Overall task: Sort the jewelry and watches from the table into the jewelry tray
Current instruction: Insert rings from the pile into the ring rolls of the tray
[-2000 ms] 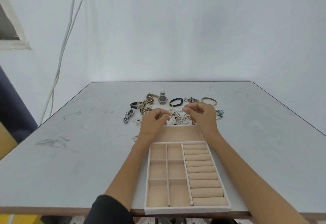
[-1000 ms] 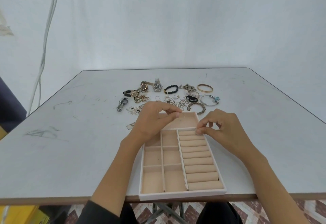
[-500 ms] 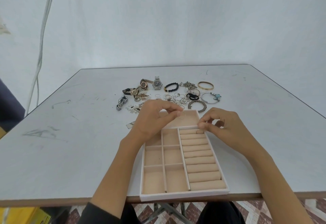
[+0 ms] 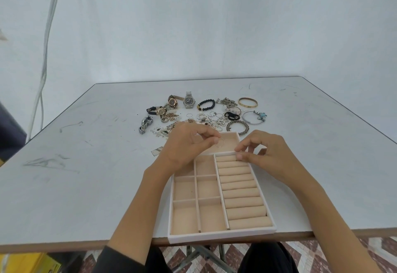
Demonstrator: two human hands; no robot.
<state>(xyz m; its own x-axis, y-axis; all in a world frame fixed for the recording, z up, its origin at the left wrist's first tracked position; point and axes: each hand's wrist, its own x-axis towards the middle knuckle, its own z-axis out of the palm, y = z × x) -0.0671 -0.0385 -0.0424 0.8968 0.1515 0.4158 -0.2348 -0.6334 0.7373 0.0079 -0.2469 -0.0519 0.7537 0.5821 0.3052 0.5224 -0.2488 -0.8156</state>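
Note:
A beige jewelry tray (image 4: pixel 271 223) lies at the table's near edge, with square compartments on its left and a column of ring rolls (image 4: pixel 240 189) on its right. My left hand (image 4: pixel 189 145) hovers over the tray's far left part and pinches a thin silver ring (image 4: pixel 219 142) between thumb and forefinger. My right hand (image 4: pixel 262 154) rests at the far end of the ring rolls, fingertips pinched against the top roll; whether they hold anything is hidden. Beyond the tray lies a pile of jewelry (image 4: pixel 206 118) with several watches, among them a silver watch (image 4: pixel 189 100).
A black bead bracelet (image 4: pixel 206 104), a gold bangle (image 4: pixel 247 102), a braided bracelet (image 4: pixel 238 127) and a silver hoop with blue charms (image 4: pixel 254 118) lie in the far pile. Two white cables (image 4: pixel 43 57) hang at the left. The grey table (image 4: pixel 75 176) ends just under the tray.
Both hands drew back from the pile to the tray's far end. My left hand now holds a ring over the tray, and my right hand settled on the top ring roll.

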